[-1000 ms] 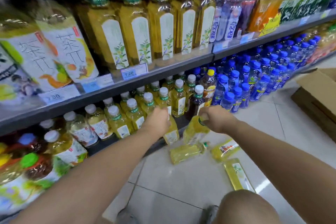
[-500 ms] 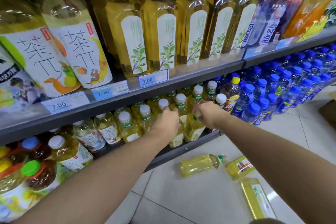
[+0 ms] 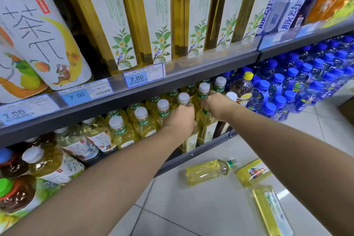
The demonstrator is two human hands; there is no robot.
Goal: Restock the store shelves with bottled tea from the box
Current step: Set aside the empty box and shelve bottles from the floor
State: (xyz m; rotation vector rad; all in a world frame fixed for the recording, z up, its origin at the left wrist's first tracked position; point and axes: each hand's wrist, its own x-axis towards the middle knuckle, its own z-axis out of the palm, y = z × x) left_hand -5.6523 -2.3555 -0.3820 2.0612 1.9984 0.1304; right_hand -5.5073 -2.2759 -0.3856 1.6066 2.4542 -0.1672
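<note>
Both hands reach into the lower shelf [image 3: 201,152] among rows of yellow tea bottles with white caps. My left hand [image 3: 181,119] is wrapped around the neck of one tea bottle [image 3: 189,141] at the shelf's front edge. My right hand [image 3: 218,106] grips a second tea bottle [image 3: 206,130] standing right beside it. Both bottles stand upright on the shelf. Three more yellow tea bottles lie on the floor below: one [image 3: 208,171], another [image 3: 252,172] and a third [image 3: 270,210].
The upper shelf [image 3: 191,72] carries tall tea bottles [image 3: 149,17] and price tags marked 7.00. Blue-capped water bottles [image 3: 298,86] fill the shelf to the right. A dark tea bottle with a yellow cap [image 3: 242,88] stands behind my right hand. White tiled floor [image 3: 210,216] lies below.
Both hands have carried their bottles up from near the floor onto the lower shelf and pushed them in. The view has moved closer to the shelves; the cardboard box has left view.
</note>
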